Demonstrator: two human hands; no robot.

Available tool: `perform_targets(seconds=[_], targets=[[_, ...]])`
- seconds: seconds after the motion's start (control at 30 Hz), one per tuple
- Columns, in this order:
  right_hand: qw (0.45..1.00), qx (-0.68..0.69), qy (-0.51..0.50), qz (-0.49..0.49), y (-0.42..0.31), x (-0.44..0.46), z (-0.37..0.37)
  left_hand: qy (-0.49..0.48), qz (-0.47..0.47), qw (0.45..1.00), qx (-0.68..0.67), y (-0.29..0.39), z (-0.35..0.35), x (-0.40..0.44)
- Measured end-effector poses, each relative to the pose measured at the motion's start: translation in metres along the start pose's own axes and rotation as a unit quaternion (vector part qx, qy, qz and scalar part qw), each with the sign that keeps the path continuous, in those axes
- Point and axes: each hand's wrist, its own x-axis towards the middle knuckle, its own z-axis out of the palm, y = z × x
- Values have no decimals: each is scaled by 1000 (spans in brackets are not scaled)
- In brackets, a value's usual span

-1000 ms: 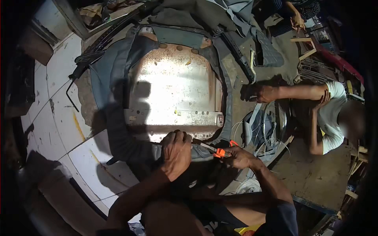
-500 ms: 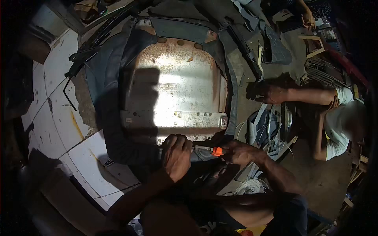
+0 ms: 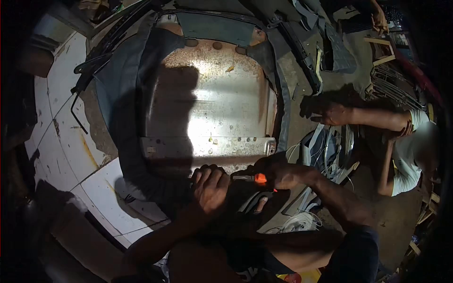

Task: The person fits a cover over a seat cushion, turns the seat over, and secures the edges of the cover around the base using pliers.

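Note:
A seat with a bare, rust-stained metal back panel [image 3: 226,111] lies in front of me, dark grey cover [image 3: 128,101] around its sides. My left hand [image 3: 211,187] is closed at the panel's lower edge, its fingers curled over the cover's dark edge there. Just to the right, my right hand [image 3: 283,178] grips a hand tool [image 3: 260,178] with a metal front and an orange part. The tool points left toward my left hand. Its tip and most of its handle are hidden in shadow and by my fingers, so its kind is unclear.
On the right, a person in a white shirt [image 3: 405,181] stretches an arm [image 3: 373,118] toward the seat. Coiled pale wire [image 3: 302,221] lies near my leg. Dark metal rails [image 3: 298,59] flank the seat's top. White tiles [image 3: 66,137] cover the left floor. Another person's hand [image 3: 380,22] shows top right.
The tool has shifted slightly up and left, closer to my left hand, and a second red spot shows below it. My left hand stays at the lower edge. The view has shifted slightly.

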Motion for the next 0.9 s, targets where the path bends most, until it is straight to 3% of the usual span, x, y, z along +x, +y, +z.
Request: perform_targets(seconds=[0.07, 0.17, 0.33, 0.43, 0.53, 0.6, 0.63, 0.67, 0.73, 0.77, 0.83, 0.9], targets=[[999, 8, -30, 29, -21, -5, -17, -17, 12, 1000, -1, -2, -3, 0], [999, 26, -39, 6, 17, 16, 2, -20, 48, 998, 23, -3, -8, -9], [995, 19, -79, 59, -40, -10, -37, -79, 92, 992, 30, -2, -17, -19], [998, -38, -39, 32, -17, 3, -25, -81, 106, 990, 53, -6, -10, -19], [994, 0, 10, -109, -9, -5, -20, -70, 111, 990, 42, -6, -5, -19], [991, 113, -72, 6, -24, -23, -30, -76, 102, 991, 29, -7, -7, -17], [997, 27, -56, -34, -22, -29, -34, -83, 100, 991, 34, -5, -9, -15], [997, 24, -59, -38, -20, -38, -36, -89, 97, 991, 41, -5, -12, -13], [998, -26, 30, 43, -16, -58, -36, -92, 81, 992, -7, -7, -20, -1], [986, -111, 122, 14, -15, -69, -22, -100, 67, 991, -61, -6, -21, 2], [978, -159, 135, 19, -33, -86, -13, -92, 74, 992, -55, -5, -19, 1], [973, -143, 172, -52, -26, -83, 6, -83, 83, 992, -48, -5, -18, 2]])
